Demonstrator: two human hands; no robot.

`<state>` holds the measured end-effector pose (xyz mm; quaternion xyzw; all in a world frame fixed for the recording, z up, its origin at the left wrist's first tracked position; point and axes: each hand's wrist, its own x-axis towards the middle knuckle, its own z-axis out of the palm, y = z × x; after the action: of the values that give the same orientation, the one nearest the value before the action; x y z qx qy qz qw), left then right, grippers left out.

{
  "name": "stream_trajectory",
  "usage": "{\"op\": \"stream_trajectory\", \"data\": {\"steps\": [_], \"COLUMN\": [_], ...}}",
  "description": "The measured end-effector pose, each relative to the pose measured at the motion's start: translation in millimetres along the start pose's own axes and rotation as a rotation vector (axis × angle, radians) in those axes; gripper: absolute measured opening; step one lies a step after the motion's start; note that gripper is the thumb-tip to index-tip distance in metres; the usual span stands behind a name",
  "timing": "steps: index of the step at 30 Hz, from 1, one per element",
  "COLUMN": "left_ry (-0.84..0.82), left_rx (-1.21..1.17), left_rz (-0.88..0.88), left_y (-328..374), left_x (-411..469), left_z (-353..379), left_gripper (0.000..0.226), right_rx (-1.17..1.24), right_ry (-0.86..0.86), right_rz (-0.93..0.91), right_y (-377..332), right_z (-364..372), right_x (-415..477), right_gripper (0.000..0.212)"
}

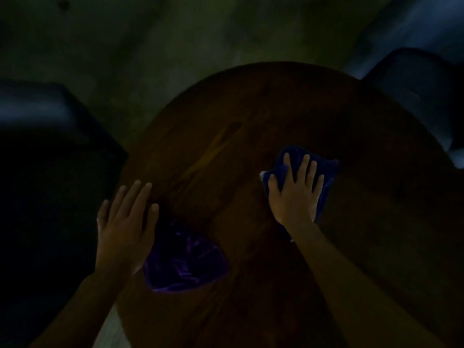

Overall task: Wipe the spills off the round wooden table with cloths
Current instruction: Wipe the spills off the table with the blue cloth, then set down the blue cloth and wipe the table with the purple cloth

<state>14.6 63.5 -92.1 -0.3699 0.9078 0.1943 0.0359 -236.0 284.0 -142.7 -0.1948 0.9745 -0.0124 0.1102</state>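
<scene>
The scene is very dark. A round wooden table [251, 116] fills the middle of the view. My right hand [295, 192] lies flat with fingers spread on a blue cloth [326, 172], pressing it onto the table right of centre. My left hand [125, 222] is open with fingers straight, at the table's left edge, holding nothing. A crumpled purple cloth [185, 262] lies on the table just right of my left hand and wrist. No spill is visible in the dim light.
A dark chair or seat [45, 136] stands left of the table. Another dark blue seat [421, 91] stands at the far right. Grey floor [150, 46] lies beyond the table.
</scene>
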Motion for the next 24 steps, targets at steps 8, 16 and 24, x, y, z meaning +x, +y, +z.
{"op": "stream_trajectory", "data": {"steps": [8, 16, 24], "left_ry": [-0.167, -0.113, -0.14], "left_rx": [-0.01, -0.052, -0.058], "left_rz": [-0.088, -0.068, -0.033], "left_y": [-59.8, -61.4, -61.7], "left_x": [-5.9, -5.4, -6.5], "left_z": [25.0, 33.2, 34.5], "left_gripper": [0.066, 0.068, 0.069], "right_rx": [-0.033, -0.037, 0.216], "right_ry": [-0.014, 0.006, -0.062], "right_rz": [-0.117, -0.184, -0.421], "right_y": [-128.5, -184.6, -182.8], "right_z": [2.7, 6.2, -16.7], "right_x": [19.1, 27.1, -74.9], "right_gripper": [0.073, 0.076, 0.085]}}
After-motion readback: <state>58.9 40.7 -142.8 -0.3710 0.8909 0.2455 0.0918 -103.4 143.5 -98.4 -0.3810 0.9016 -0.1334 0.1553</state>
